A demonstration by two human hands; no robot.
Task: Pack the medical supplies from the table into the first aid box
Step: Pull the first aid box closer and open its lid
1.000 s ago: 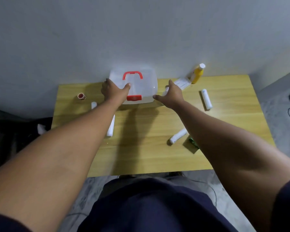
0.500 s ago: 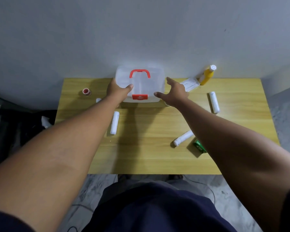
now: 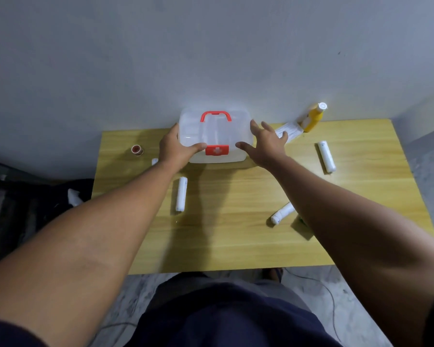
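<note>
My left hand (image 3: 178, 149) is gripping the closed translucent white plastic first aid box (image 3: 216, 136) at the wooden surface's (image 3: 236, 234) far edge. My right hand (image 3: 267, 146), fingers spread open, is hovering beside it. The white bandage rolls (image 3: 181, 194) and yellow bottle (image 3: 312, 117) are lying unpacked, so I judge packing isn't begun.

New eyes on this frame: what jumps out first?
First is the translucent first aid box, with its red handle and red latch. It sits lid shut at the table's far edge by the wall. The left hand grips its left front corner, and the right hand is open at its right side. Next come the upright yellow bottle at far right and white bandage rolls loose on the wooden table.
</note>
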